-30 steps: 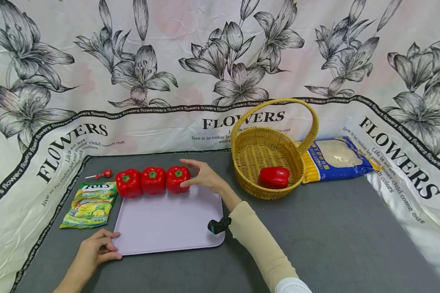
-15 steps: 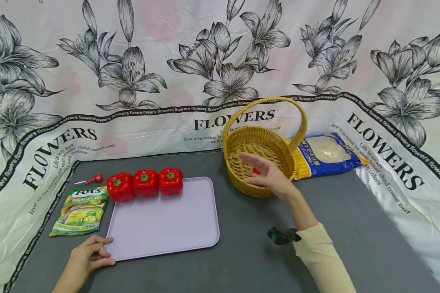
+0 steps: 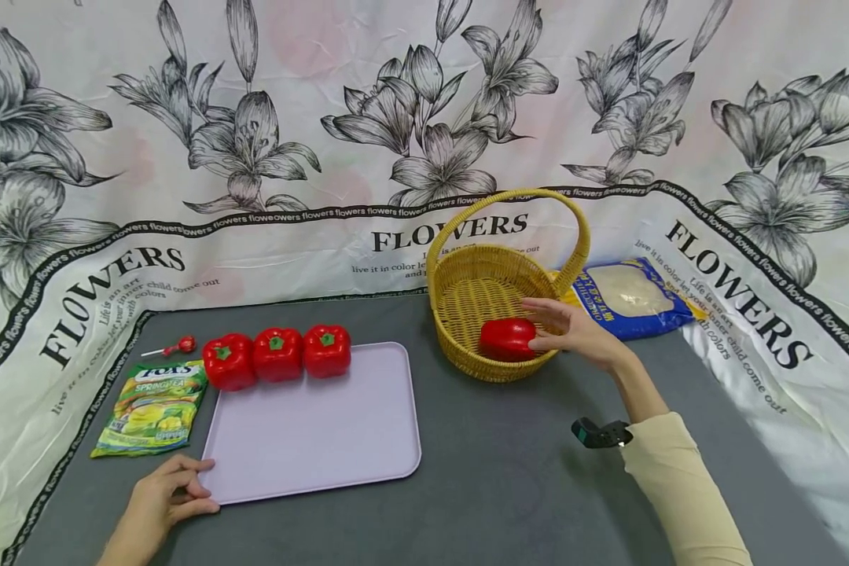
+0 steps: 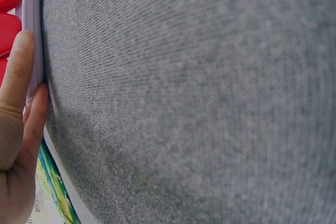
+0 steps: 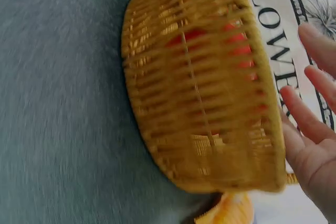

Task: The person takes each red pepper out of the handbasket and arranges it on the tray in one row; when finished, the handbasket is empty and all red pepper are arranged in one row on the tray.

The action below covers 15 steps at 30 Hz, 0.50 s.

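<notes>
My right hand [image 3: 573,332] hovers over the right rim of a yellow wicker basket [image 3: 460,343], fingers spread and thumb apart. Inside the basket lies a red bell pepper [image 3: 507,339] on its side, right beside those fingertips; the right wrist view shows it only through the weave of the basket [image 5: 210,93]. A row of 3 red bell peppers [image 3: 278,354] stands along the back of a pale lilac tray [image 3: 318,440], green stems up. My left hand [image 3: 159,503] holds the tray's front left corner between thumb and fingers; the left wrist view shows its fingers [image 4: 18,72] against the rim.
Left of the tray lie a green-yellow FOX'S candy bag [image 3: 152,409] and a red lollipop [image 3: 180,345]. A blue and yellow bag [image 3: 626,299] with a clear window lies behind the basket's right side. A flower-printed cloth [image 3: 290,259] hangs behind the dark grey table [image 3: 495,472].
My right hand has left the rightmost pepper on the tray and swung right, passing over the basket to its right rim. My left hand stays at the tray corner. The head view has shifted slightly.
</notes>
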Available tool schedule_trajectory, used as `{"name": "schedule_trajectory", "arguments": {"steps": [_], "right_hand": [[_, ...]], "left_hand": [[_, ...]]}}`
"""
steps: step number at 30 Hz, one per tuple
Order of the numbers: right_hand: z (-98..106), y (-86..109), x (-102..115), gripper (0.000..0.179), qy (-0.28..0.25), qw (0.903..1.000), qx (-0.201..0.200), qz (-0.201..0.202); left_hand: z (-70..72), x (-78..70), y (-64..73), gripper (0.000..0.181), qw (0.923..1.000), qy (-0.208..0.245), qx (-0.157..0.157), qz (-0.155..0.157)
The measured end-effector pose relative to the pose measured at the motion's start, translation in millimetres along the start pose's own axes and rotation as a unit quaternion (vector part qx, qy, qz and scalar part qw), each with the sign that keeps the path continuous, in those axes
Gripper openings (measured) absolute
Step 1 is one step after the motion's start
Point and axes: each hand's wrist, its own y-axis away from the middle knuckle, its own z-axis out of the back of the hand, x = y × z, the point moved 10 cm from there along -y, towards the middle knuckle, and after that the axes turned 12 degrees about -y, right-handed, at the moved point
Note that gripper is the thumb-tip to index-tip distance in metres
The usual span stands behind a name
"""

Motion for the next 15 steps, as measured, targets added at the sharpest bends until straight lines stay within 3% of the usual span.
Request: {"name": "schedule_trajectory", "arguments": {"steps": [8,15], "right_hand": [[-9.9,-20.0,-5.8,0.075,0.025,0.9994,-0.018,-0.014],[-35.1,-33.0,-4.0,0.079,-0.009,0.9998,0.017,0.004]], "left_hand": [[-3.5,5.1,1.2,0.038,0.9997,0.007,0.013,0.021],[-3.2,7.1,1.3,0.037,0.9994,0.009,0.018,0.029]]}}
